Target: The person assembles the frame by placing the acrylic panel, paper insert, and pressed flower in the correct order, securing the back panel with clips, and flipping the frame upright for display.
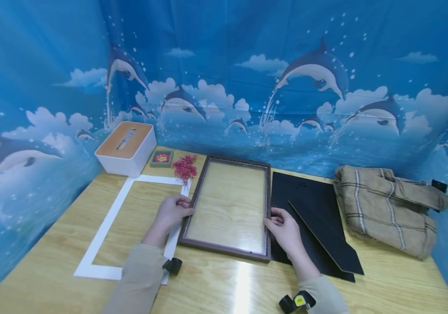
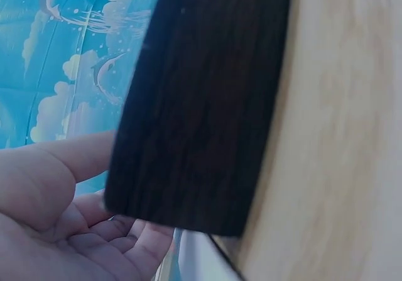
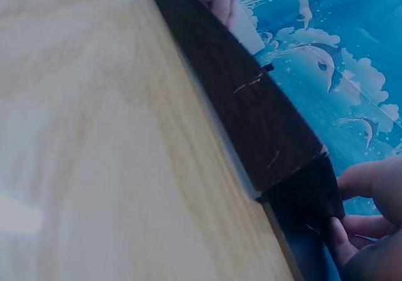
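Observation:
A dark brown picture frame (image 1: 225,252) lies near the middle of the table, with wood grain showing through its clear pane. At its left side my left hand (image 1: 170,213) grips the edge, thumb over the top and fingers at the outer side. Opposite it, my right hand (image 1: 285,229) pinches the right edge, lower down. Close up in the left wrist view, the dark frame side (image 2: 201,105) hides part of the fingers. The right wrist view has a frame corner (image 3: 295,174) beside the right hand's fingertips.
Left of the frame lies a white mat border (image 1: 111,218), with pink dried flowers (image 1: 185,168) over its corner. A small green box (image 1: 162,158) and a tissue box (image 1: 127,150) stand behind. On the right are a black backing board (image 1: 286,187) with its stand leg (image 1: 326,235) and a folded plaid cloth (image 1: 377,209).

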{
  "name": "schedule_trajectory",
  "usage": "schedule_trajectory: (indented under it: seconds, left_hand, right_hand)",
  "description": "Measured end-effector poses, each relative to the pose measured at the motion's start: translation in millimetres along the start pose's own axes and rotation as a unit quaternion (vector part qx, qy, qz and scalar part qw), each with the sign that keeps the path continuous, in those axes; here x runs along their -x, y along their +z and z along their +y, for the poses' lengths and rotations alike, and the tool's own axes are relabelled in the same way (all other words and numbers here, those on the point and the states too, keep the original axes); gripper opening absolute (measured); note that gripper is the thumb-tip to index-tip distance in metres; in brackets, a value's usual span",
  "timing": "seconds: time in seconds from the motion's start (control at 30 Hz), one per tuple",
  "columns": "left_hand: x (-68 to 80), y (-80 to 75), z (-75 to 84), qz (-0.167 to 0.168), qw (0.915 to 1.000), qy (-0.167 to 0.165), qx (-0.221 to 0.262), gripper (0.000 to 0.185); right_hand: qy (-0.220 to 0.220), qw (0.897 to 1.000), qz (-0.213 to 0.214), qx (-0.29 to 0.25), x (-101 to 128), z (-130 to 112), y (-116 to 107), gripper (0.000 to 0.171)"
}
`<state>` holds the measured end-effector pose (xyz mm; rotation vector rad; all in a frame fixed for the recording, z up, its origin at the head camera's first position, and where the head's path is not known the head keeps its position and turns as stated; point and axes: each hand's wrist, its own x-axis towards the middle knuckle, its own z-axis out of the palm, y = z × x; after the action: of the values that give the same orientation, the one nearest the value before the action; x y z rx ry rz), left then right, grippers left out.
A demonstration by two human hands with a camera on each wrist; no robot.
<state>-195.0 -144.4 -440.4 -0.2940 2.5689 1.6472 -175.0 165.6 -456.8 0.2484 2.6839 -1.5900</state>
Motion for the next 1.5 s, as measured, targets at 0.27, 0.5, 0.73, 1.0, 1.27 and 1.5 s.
schedule_trajectory:
  seconds: [0.27,0.5,0.73,1.0,1.27,1.5]
  left_hand:
    - [-0.6,1.5,-1.0,0.003,1.0,0.004,-0.005,0.032]
    - [2.7,-8.9,-2.0,-0.029,0.9995,0.006,-0.011,0.034]
    - [5.5,-53.1,-4.4,-0.028,0.9971,0.046,-0.054,0.035]
    - [4.1,-116.6,-21.1,0.033,0.9913,0.035,-0.123,0.034]
    - [-5.5,-153.5,-43.3,0.087,0.9918,-0.069,-0.064,0.042]
    - [-10.1,-166.9,-55.4,0.079,0.9914,-0.094,-0.046,0.044]
  right_hand:
    - [-0.001,1.0,0.016,-0.017,0.6,8.4,2.7,0.045]
    - [-0.017,1.0,0.023,-0.012,1.3,11.8,3.5,0.045]
    - [-0.021,1.0,0.016,-0.007,1.3,13.3,1.1,0.045]
    - [-0.026,0.999,0.01,-0.014,3.0,12.2,0.9,0.044]
    - [-0.019,1.0,0.009,0.001,1.5,13.4,2.5,0.045]
    - [-0.02,1.0,0.006,-0.003,1.7,12.2,1.9,0.045]
